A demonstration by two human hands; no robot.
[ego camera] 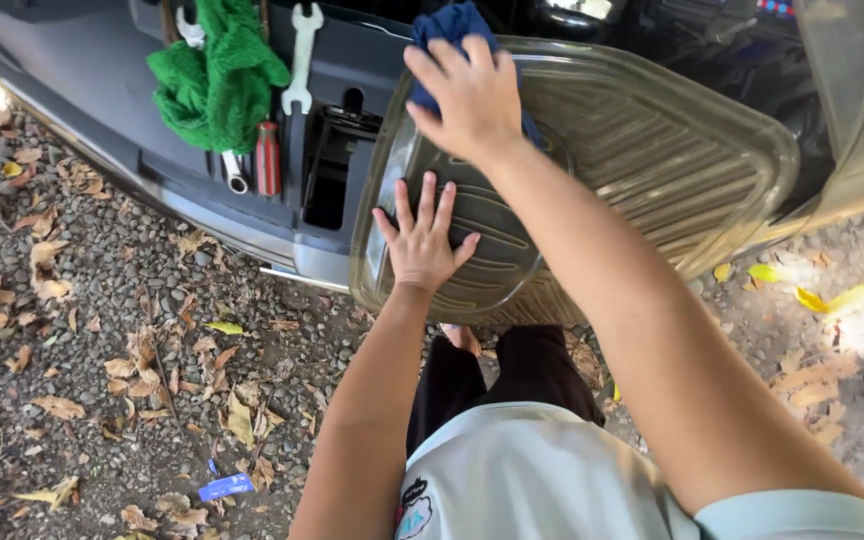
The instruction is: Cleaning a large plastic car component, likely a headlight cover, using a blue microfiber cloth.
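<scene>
We saw clear ribbed floor mat (652, 150) propped on dark vehicle sill (102, 110), long axis running left-right, lower-left corner dipping toward gravel ground (102, 320), ribbed face up toward us. Left hand (422, 240) lay flat, fingers spread, palm pressing mat's near-left part, grasping nothing. Right hand (467, 95), just beyond left, pressed blue cloth (452, 25) against mat's far edge, fingers extended over cloth. Left of both hands on sill: green rag (217, 80), spanner (302, 55), red-handled screwdriver (268, 158). Dry leaves lay beneath.
</scene>
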